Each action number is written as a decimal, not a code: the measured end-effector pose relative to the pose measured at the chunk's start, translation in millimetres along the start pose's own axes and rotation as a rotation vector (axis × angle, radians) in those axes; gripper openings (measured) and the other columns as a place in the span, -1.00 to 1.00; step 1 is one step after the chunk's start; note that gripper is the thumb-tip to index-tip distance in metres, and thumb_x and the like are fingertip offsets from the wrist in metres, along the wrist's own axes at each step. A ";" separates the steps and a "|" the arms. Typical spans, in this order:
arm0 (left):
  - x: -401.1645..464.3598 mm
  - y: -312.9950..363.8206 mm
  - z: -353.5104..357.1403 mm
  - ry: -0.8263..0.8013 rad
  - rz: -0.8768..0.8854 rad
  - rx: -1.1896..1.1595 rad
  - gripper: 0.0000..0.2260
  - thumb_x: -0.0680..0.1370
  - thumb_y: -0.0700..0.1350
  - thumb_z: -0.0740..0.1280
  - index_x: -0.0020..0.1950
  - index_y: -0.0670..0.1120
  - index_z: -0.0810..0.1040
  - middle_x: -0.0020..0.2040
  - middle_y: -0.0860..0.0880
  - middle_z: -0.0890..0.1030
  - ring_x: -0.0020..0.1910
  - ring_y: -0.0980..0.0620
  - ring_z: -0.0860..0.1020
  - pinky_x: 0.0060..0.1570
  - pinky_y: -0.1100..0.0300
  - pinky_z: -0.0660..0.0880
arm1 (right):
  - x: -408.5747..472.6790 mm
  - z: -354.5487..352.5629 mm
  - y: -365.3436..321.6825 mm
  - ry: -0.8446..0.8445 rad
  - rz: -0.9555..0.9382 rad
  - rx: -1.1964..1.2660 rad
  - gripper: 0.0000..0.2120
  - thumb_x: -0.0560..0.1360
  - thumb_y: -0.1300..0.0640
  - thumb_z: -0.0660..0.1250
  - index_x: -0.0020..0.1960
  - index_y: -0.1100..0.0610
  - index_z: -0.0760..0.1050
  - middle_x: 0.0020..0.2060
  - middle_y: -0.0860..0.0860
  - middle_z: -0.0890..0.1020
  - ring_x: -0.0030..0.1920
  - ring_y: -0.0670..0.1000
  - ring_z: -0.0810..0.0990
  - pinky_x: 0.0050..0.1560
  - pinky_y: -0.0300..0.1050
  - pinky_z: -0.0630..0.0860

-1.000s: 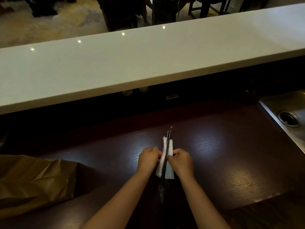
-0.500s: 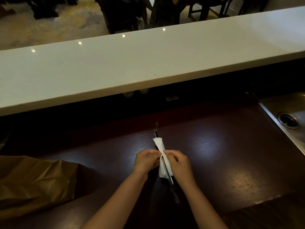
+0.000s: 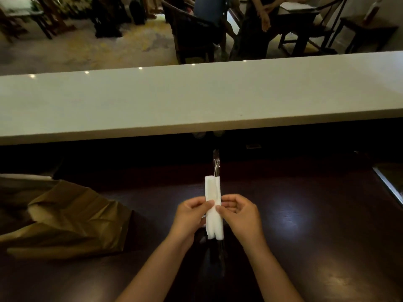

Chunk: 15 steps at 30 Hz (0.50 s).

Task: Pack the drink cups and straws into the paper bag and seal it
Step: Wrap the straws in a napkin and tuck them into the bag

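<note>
Dark straws (image 3: pixel 216 165) stick out of the top of a white napkin (image 3: pixel 212 192) wrapped around them, held above the dark wooden counter (image 3: pixel 305 214). My left hand (image 3: pixel 192 216) pinches the napkin's left side and my right hand (image 3: pixel 239 214) pinches its right side, thumbs meeting at the middle. The straws' lower ends show dimly below the napkin, between my wrists. A crumpled brown paper bag (image 3: pixel 69 219) lies on its side at the left of the counter. No drink cups are visible.
A long white bar top (image 3: pixel 196 99) runs across above the counter. A steel sink edge (image 3: pixel 390 184) is at the far right. Beyond the bar are chairs, tables and seated people.
The napkin-wrapped straws have turned from tilted to upright and the napkin now sits tighter around them. The camera has tilted up, showing more of the room.
</note>
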State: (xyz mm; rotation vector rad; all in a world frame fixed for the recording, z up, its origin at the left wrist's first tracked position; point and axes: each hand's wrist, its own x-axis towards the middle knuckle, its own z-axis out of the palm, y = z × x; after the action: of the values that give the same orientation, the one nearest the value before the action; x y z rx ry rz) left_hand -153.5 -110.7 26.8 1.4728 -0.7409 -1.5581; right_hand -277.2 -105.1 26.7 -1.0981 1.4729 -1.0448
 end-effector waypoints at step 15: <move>-79.1 96.5 -96.9 0.014 0.358 0.143 -0.83 0.40 -0.23 0.42 -0.03 -0.07 0.64 -0.18 0.02 0.70 -0.16 0.13 0.64 -0.24 0.37 0.48 | -30.6 66.3 -111.9 -0.519 -0.204 0.161 -0.85 0.29 0.37 0.45 -0.21 0.17 0.56 -0.33 0.01 0.70 -0.23 -0.06 0.67 -0.22 -0.30 0.56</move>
State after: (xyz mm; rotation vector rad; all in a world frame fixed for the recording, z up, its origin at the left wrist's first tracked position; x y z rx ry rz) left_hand -45.1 -74.0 135.6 1.3605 -1.0620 -1.2420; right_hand -194.5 -105.1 131.6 -1.3011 0.8649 -0.9064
